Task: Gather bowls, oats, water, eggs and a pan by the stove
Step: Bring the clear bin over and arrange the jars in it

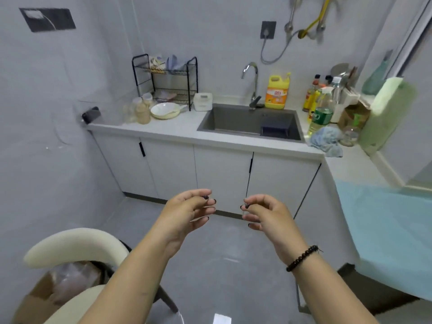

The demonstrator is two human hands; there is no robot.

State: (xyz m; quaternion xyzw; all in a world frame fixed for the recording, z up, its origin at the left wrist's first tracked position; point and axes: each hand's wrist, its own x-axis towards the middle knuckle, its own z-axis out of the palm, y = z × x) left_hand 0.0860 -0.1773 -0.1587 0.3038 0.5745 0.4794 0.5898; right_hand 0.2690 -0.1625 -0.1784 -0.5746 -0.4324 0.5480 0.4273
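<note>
Above the grey floor, in front of the white cupboards, both hands are raised with nothing in them. The left hand (pixel 187 210) has its fingers loosely curled, the grip relaxed and closed on nothing; the right hand (pixel 266 212), with a dark bead bracelet (pixel 302 258) on its wrist, is held the same way, close beside it but apart. Far ahead on the tabletop (pixel 182 128), left of the sink (pixel 251 121), a pale pan (pixel 165 110) sits beside several jars (pixel 140 108) and a black wire rack (pixel 167 80). A yellow detergent bottle (pixel 277 92) stands right of the tap (pixel 252 83). A cream chair (pixel 74 247) is at lower left.
</note>
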